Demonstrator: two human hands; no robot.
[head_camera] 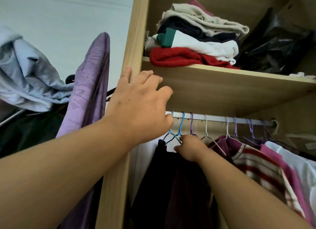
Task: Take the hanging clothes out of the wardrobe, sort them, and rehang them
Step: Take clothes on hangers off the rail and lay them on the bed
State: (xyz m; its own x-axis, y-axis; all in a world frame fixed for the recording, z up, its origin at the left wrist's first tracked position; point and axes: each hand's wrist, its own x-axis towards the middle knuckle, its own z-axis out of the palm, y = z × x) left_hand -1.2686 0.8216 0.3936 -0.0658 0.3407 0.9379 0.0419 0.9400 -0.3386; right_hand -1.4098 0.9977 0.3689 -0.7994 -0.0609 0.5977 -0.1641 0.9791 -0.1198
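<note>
Reaching up into an open wardrobe (135, 40), a person works at the left end of a white rail (215, 118) hung with wire hangers. Their left hand (140, 105) is raised, fingers loosely spread and holding nothing, fingertips near the rail. Their right hand (189, 147) is curled at the shoulder of a blue hanger (181, 126); whether it pinches wire or cloth cannot be told. From it hangs a dark garment (171, 186); a striped top (256, 165) hangs just beside. Best next: lift the hook straight up off the rail, keeping the 2 neighbouring blue hooks apart.
</note>
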